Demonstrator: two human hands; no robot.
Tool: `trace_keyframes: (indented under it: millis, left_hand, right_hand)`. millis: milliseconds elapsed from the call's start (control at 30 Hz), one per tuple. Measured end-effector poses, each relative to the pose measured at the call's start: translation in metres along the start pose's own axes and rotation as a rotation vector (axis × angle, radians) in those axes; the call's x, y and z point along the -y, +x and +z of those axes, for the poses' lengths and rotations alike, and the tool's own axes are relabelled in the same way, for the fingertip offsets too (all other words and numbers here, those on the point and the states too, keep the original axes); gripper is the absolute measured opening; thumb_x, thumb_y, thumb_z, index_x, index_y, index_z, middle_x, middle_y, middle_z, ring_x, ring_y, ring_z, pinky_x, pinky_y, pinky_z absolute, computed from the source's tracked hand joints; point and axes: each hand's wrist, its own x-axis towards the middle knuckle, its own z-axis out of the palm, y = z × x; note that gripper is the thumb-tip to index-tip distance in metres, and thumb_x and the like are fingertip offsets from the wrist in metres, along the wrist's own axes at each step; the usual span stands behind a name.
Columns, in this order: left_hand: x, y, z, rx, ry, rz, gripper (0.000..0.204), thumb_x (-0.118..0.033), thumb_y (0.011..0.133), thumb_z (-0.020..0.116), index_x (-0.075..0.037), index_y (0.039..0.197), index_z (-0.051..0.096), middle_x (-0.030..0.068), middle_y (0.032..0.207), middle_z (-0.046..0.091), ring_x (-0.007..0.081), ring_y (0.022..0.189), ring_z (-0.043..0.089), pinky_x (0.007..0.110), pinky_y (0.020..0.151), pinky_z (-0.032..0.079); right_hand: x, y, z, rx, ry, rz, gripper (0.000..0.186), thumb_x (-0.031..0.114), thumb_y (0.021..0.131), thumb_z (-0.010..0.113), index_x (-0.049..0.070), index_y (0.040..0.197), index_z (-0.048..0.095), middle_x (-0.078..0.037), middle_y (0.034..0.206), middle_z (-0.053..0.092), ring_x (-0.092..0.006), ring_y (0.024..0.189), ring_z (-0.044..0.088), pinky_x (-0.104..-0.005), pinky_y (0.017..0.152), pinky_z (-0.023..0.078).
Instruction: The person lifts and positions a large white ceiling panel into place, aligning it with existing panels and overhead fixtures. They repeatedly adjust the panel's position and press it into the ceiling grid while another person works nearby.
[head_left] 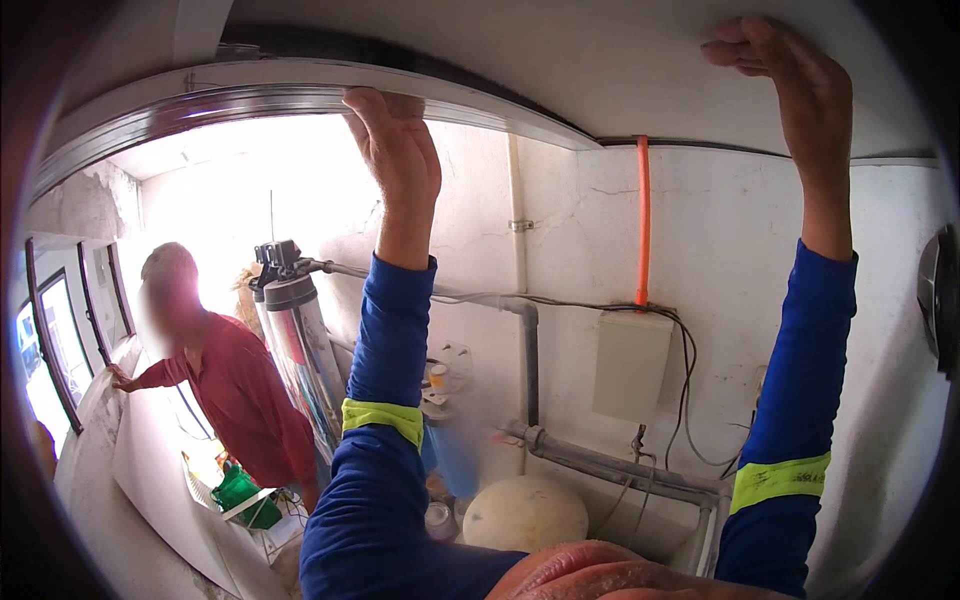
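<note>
Metal rail (250, 98), left hand (403, 150) at its edge, grip unclear, right hand (808, 95) half-open by panel (600, 65), open room between hands

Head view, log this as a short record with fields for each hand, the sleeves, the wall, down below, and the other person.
Left hand: raised, fingertips at the metal rail; grip unclear
Right hand: raised, open, by the pale overhead panel; contact unclear
Sleeves: blue, yellow-green bands
Wall: orange pipe running down to a pale box
Below: rounded pale vessel
Other person: at left, dressed in red
</note>
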Motion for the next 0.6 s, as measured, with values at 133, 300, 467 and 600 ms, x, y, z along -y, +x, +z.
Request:
trace_keyframes:
  millis: [133,300,467,600]
  left_hand:
    - [-0.002,0.002,-0.001,0.064,0.027,0.003,0.062,-0.058,0.104,0.048,-0.011,0.144,0.037,0.0033,0.136,0.049,0.0134,0.125,0.048,0.035,0.107,0.044]
    - [-0.004,0.002,-0.002,0.098,0.060,0.008,0.065,-0.060,0.104,0.046,-0.013,0.147,0.035,0.0050,0.142,0.047,0.0174,0.134,0.046,0.038,0.113,0.041]
    - [0.001,0.002,-0.004,0.164,0.083,0.093,0.071,-0.063,0.103,0.044,-0.014,0.153,0.030,0.0061,0.145,0.047,0.0206,0.141,0.042,0.041,0.115,0.041]
    - [-0.004,0.007,-0.003,0.134,0.109,0.016,0.070,-0.064,0.103,0.044,-0.014,0.152,0.035,0.0045,0.142,0.050,0.0213,0.138,0.044,0.042,0.115,0.039]
  right_hand:
    - [-0.016,-0.008,-0.003,0.082,-0.048,-0.102,0.037,0.033,0.110,0.050,0.005,0.113,0.074,-0.011,0.101,0.079,-0.0209,0.093,0.077,-0.0327,0.085,0.058]
    - [-0.014,-0.008,-0.016,0.108,-0.145,0.078,0.035,0.033,0.109,0.052,0.006,0.119,0.073,-0.013,0.114,0.077,-0.0247,0.106,0.074,-0.0363,0.095,0.055]
    - [0.006,-0.016,0.011,-0.185,-0.037,-0.138,0.035,0.032,0.108,0.056,0.001,0.106,0.072,-0.012,0.093,0.076,-0.0201,0.084,0.075,-0.0323,0.075,0.058]
    - [0.011,-0.026,0.027,-0.254,-0.072,-0.125,0.036,0.034,0.108,0.055,0.003,0.105,0.072,-0.011,0.092,0.076,-0.0190,0.083,0.075,-0.0310,0.073,0.058]
